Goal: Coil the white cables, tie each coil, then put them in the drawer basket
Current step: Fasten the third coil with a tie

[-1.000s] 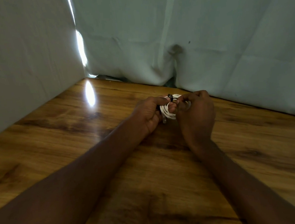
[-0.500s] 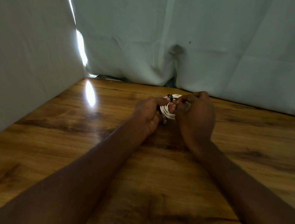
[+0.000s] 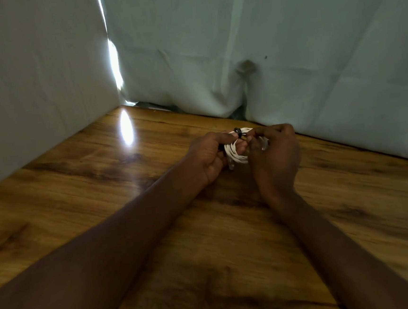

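Both hands meet over the far middle of the surface [image 3: 103, 200], the left hand [image 3: 208, 157] just left of the cable coil [image 3: 235, 154], the right hand [image 3: 276, 158] just right of it. A tie [image 3: 238, 133] sits on the coil's top. Sheets [image 3: 312, 46] hang behind and to the left.

Most of the small coil of white cable [image 3: 235, 153] is hidden between the left hand [image 3: 209, 157] and right hand [image 3: 276, 155]. The small black tie [image 3: 238, 133] on top is too tiny to read. Both forearms and the brown wooden table [image 3: 101, 178] run off the bottom edge.
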Demonstrator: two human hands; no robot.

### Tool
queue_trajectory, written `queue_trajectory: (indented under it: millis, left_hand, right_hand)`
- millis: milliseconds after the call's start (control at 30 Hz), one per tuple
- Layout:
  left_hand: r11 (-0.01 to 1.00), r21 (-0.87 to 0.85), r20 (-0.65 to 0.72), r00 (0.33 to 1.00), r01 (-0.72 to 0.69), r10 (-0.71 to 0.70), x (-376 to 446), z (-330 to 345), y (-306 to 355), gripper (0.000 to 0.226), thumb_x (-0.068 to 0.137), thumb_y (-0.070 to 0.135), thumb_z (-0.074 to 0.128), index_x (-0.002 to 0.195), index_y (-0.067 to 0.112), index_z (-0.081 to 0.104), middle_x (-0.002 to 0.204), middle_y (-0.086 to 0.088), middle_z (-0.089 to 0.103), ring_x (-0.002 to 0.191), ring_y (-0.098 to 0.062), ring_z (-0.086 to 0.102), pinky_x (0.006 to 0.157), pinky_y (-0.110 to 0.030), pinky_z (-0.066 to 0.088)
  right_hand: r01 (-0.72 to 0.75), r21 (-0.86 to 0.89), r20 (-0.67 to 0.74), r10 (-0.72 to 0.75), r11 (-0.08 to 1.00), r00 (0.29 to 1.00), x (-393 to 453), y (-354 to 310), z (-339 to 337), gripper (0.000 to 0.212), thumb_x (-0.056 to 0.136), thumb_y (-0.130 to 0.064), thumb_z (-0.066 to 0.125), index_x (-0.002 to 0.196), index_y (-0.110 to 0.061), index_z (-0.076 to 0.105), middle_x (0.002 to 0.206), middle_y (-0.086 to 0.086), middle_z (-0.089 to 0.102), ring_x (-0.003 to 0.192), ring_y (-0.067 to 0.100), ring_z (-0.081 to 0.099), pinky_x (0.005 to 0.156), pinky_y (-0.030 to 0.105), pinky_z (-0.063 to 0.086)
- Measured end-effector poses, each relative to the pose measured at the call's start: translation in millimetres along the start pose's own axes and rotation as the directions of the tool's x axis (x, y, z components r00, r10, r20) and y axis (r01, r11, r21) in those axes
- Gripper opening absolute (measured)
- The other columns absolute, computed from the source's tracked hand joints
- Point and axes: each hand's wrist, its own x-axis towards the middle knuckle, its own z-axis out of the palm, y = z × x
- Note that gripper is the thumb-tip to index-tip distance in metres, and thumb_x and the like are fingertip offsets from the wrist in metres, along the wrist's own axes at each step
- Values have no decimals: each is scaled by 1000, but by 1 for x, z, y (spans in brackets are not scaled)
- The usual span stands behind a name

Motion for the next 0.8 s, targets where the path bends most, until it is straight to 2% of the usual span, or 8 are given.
queue_trajectory:
  millis: [100, 200, 367, 500, 667, 800]
  left_hand:
    - [1000, 3, 11, 1000, -7, 7, -2, 1, 0, 35, 98, -4, 57, 133, -9, 59, 121, -30, 69, 74, -22, 75, 65, -31, 64]
    - [1000, 0, 24, 1000, -7, 7, -3, 0, 1, 37, 99, -3, 56, 135, -9, 57, 113, -26, 71, 75, -22, 76, 67, -32, 64]
    - [1000, 22, 19, 1000, -8, 7, -7, 2, 2, 37, 102, 0, 54, 138, -7, 56, 96, -20, 73, 70, -22, 75, 59, -32, 62]
    - [999, 29, -1, 1000, -15, 15, -9, 5, 2, 36, 102, 3, 55, 138, -5, 57, 111, -23, 71, 74, -22, 75, 57, -31, 61]
    - [1000, 24, -12, 1000, -3, 3, -9, 6, 0, 34, 102, 2, 54, 136, -5, 59, 118, -25, 72, 77, -23, 76, 64, -34, 64]
    - [1000, 18, -1, 1000, 18, -18, -7, 4, 1, 37, 101, 0, 54, 137, -5, 57, 123, -26, 71, 94, -27, 74, 88, -40, 62]
  right_hand:
    - [15, -7, -35, -16, 1000, 999, -1, -1, 1, 20, 88, -31, 65, 101, -23, 78, 110, 4, 60, 101, 26, 61, 80, 31, 44]
    - [22, -54, -38, -24, 998, 999, 0, -2, 2, 18, 91, -29, 66, 103, -23, 78, 113, 4, 60, 103, 26, 61, 78, 31, 43]
    - [32, -118, -20, -34, 993, 999, 2, -2, 1, 13, 89, -24, 72, 101, -24, 79, 116, 3, 59, 102, 26, 60, 77, 36, 50]
    - [45, -177, -70, -58, 983, 996, 0, -5, 1, 15, 91, -23, 67, 102, -21, 78, 116, 5, 60, 104, 26, 58, 76, 30, 40]
    - [55, -270, -49, -71, 961, 996, -2, -6, -1, 20, 97, -21, 59, 108, -13, 74, 116, 7, 59, 105, 25, 57, 76, 26, 28]
    - [78, -316, -64, -103, 945, 993, -1, -6, -2, 16, 95, -20, 63, 104, -14, 75, 113, 7, 60, 102, 26, 57, 73, 28, 31]
